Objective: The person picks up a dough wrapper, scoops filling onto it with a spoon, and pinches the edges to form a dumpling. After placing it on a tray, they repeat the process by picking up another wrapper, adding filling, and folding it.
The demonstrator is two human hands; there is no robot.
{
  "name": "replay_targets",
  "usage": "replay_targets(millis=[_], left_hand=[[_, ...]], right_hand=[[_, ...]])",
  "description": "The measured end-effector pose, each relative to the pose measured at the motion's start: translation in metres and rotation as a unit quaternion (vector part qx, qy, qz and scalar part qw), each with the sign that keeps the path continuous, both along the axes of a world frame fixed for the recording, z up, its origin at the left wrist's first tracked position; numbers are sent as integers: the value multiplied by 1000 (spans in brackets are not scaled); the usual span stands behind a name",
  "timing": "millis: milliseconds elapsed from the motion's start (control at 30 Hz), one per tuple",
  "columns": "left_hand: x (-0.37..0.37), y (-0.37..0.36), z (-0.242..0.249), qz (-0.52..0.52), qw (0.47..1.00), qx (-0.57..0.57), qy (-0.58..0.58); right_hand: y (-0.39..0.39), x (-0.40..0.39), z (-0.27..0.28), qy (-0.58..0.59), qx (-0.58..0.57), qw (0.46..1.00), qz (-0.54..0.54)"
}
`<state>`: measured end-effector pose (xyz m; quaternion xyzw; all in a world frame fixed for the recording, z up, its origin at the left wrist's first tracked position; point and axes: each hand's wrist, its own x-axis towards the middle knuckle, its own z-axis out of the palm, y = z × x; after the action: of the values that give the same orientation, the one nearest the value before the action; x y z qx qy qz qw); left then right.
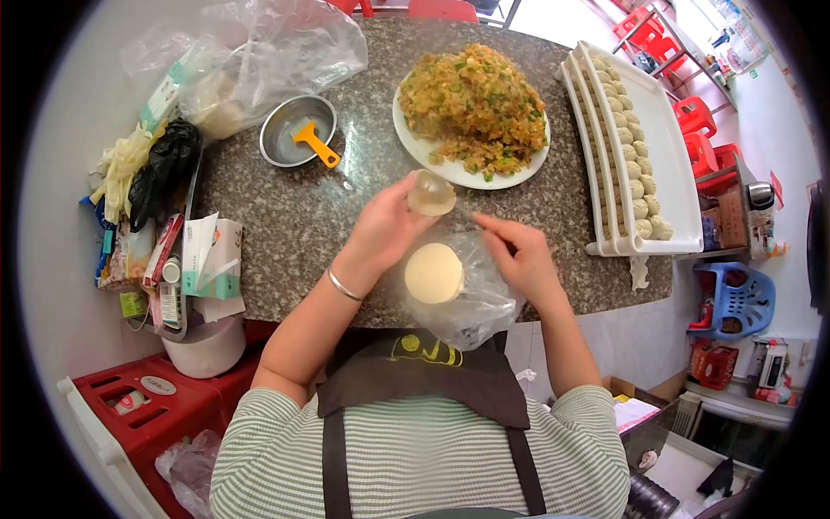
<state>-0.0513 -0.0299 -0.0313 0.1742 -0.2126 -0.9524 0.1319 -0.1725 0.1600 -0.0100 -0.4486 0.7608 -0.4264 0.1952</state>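
My left hand (391, 218) holds a small round dough wrapper (431, 194) on its fingers, above the front part of the table. The wrapper's middle looks darker and shiny, and I cannot make out what lies in it. My right hand (521, 258) is at the right of it, fingers curled and the index finger stretched toward the wrapper. A faint thin shape shows at that fingertip, too blurred to name. Between my forearms, pale round dough wrappers (434, 273) lie on a clear plastic bag (486, 304). Just beyond my hands stands a white plate (413, 145) heaped with chopped filling (474, 104).
A metal bowl (278, 138) with an orange-handled scraper (317, 145) stands at the left. Stacked white trays (666, 156) with rows of pleated buns (635, 164) stand at the right edge. Plastic bags (285, 52), black gloves (173, 160) and a tissue box (225, 251) line the left side.
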Motion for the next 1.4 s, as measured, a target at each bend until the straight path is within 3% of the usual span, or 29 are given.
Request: replay_targets(millis=[133,233,300,400,467,533,567,600,667,733,867,933,1200,1300,1367,1400], left_hand=[[9,-7,0,32,998,-45,-13],[9,-11,10,35,998,-49,18],[4,-8,13,37,993,-110,21],[-12,-2,20,30,975,-217,32],[-22,2,25,20,963,-264,39],[-29,5,28,35,965,-258,24],[-31,7,29,30,965,-260,25],[-31,9,30,37,957,-287,8],[-29,12,27,40,948,-315,-10],[-29,14,22,94,904,-417,21],[-26,15,15,168,881,-441,37],[-27,10,10,201,819,-536,42],[-22,7,13,183,851,-491,34],[-23,6,12,191,861,-471,25],[-24,4,13,200,862,-466,15],[-24,3,15,197,876,-441,2]], right_hand=[[3,-2,-4,23,-17,999,18],[7,-10,-9,-56,-41,996,-62],[3,-27,-14,92,11,988,-123],[-10,-33,-15,175,64,973,-135],[-22,-30,-5,155,41,976,-148],[-34,-28,4,136,-128,976,-109],[-40,-26,6,53,-156,980,-109],[-44,-25,2,52,-158,979,-114],[-52,-25,-9,-112,-240,959,-104],[-56,-21,-10,-136,-245,954,-107],[-64,-13,-6,-148,-263,946,-115],[-68,-11,-1,-171,-261,942,-120],[-75,-28,15,-249,-191,947,-65],[-78,-28,12,-207,-196,957,-52],[-82,-23,12,-80,-211,972,-67],[-83,-22,13,-81,-211,972,-65]])
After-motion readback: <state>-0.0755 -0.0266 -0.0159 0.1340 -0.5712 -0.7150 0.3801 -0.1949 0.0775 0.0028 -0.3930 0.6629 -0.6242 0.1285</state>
